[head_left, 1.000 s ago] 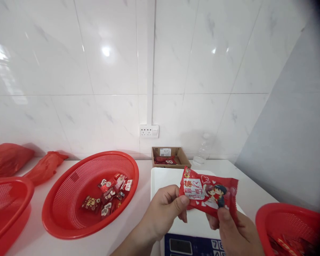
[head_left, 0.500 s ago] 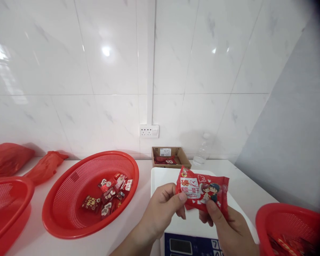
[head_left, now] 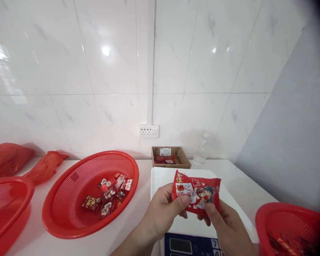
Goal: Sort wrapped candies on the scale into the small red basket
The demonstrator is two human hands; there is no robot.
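Observation:
Both my hands hold one red candy packet (head_left: 196, 193) with a cartoon couple printed on it, just above the white platform of a weighing scale (head_left: 160, 176). My left hand (head_left: 162, 213) pinches the packet's left end between thumb and fingers. My right hand (head_left: 228, 227) pinches its lower right edge. The scale's blue panel with a display and keys (head_left: 190, 246) shows below my hands.
A red mesh basket (head_left: 69, 199) with several small red packets stands left of the scale. Another red basket (head_left: 8, 204) sits at far left, a third (head_left: 290, 227) at lower right. A small cardboard box (head_left: 170, 157), a clear bottle (head_left: 204, 151) and red plastic bags (head_left: 45, 165) line the tiled wall.
The packet and both hands have dropped lower and a little left, closer to the scale platform. My right thumb has slid up onto the packet's front.

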